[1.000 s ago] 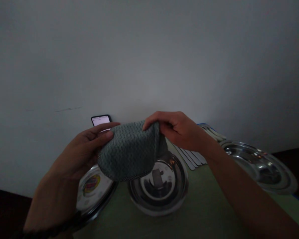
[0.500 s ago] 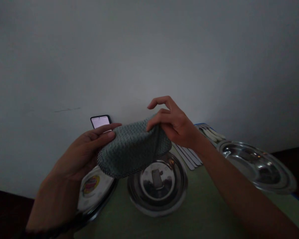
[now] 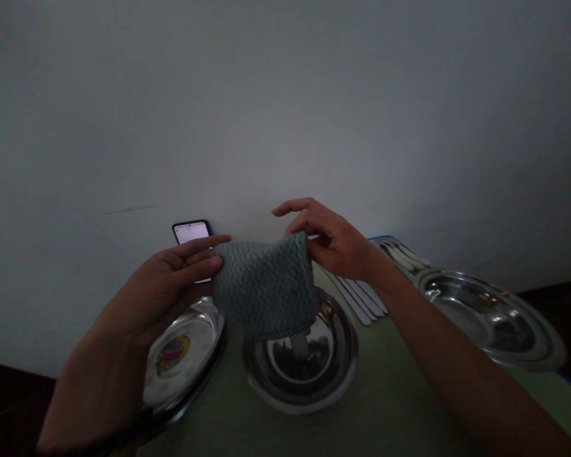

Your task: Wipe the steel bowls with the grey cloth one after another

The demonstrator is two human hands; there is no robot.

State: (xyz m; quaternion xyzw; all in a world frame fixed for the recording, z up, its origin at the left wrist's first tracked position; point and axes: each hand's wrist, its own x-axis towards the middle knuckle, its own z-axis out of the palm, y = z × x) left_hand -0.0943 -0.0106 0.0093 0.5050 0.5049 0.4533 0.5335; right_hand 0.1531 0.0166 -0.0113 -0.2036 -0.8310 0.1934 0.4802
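The cloth (image 3: pixel 266 289) hangs near the centre of the frame, partly above the bowl (image 3: pixel 304 397). The left hand (image 3: pixel 176 273) pinches its left edge between thumb and fingers; the right hand (image 3: pixel 335 244) grips its upper right corner, forefinger raised clear. It looks light, soft and floppy, with a textured face unlikely to slip or break; the upper corners seem the best hold. The right hand's exact pinch is hidden behind the cloth, the phone (image 3: pixel 191 233) is partly covered by left fingers, and dim light blurs detail.
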